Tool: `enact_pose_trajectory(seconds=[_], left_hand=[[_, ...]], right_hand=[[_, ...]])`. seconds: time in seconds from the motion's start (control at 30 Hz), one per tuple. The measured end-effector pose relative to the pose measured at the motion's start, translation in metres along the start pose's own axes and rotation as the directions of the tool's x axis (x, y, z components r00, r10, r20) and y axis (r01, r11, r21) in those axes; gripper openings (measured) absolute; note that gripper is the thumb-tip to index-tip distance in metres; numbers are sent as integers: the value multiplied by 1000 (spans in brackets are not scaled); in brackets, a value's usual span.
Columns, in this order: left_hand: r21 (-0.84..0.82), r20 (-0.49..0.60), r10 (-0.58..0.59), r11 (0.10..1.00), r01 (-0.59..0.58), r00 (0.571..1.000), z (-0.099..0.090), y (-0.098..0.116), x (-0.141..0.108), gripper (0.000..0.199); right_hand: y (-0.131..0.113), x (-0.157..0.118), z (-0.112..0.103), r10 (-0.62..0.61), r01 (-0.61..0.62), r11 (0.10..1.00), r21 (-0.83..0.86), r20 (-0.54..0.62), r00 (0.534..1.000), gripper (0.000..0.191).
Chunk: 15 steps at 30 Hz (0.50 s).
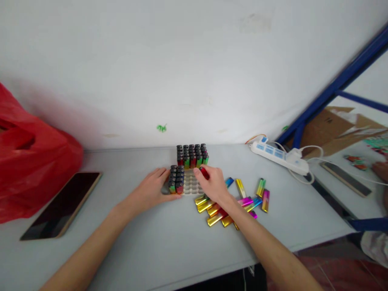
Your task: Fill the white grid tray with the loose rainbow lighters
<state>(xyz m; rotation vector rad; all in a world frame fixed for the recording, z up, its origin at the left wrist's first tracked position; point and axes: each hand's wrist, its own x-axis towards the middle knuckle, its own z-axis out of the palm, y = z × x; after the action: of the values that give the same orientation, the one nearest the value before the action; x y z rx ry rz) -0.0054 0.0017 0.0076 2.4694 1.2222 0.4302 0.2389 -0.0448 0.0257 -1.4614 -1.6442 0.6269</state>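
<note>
Apparently mid-loading, the right hand [214, 182] pinches a red metallic tube [204, 173] over the honeycomb tray [190, 185]; the left hand [152, 187] clasps that tray between thumb and fingers; seating likely calls for upright alignment

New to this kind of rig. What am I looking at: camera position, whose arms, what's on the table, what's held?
There is no machine here: those are a person's two bare hands. The single picture comes from a camera worn on their head, looking forward and down.

On the grey table, a pale tray with hollows holds upright black-topped pieces at its left end. Another black-topped group stands behind it. Loose shiny tubes lie to the right, with a power strip beyond; a phone and a red bag are on the left.

The left hand is at the tray's left end. The right hand holds a red piece above the tray.
</note>
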Motion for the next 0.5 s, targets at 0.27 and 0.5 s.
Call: enact_pose_trajectory(seconds=[0.27, 0.5], left_hand=[[-32, 13, 0, 999, 1, 1000, -5, 3, -1, 65], [-48, -2, -11, 999, 11, 1000, -3, 3, 0, 62]], right_hand=[[-3, 0, -2, 26, -23, 997, -70, 40, 999, 37], [0, -4, -6, -254, 270, 959, -92, 154, 955, 21]])
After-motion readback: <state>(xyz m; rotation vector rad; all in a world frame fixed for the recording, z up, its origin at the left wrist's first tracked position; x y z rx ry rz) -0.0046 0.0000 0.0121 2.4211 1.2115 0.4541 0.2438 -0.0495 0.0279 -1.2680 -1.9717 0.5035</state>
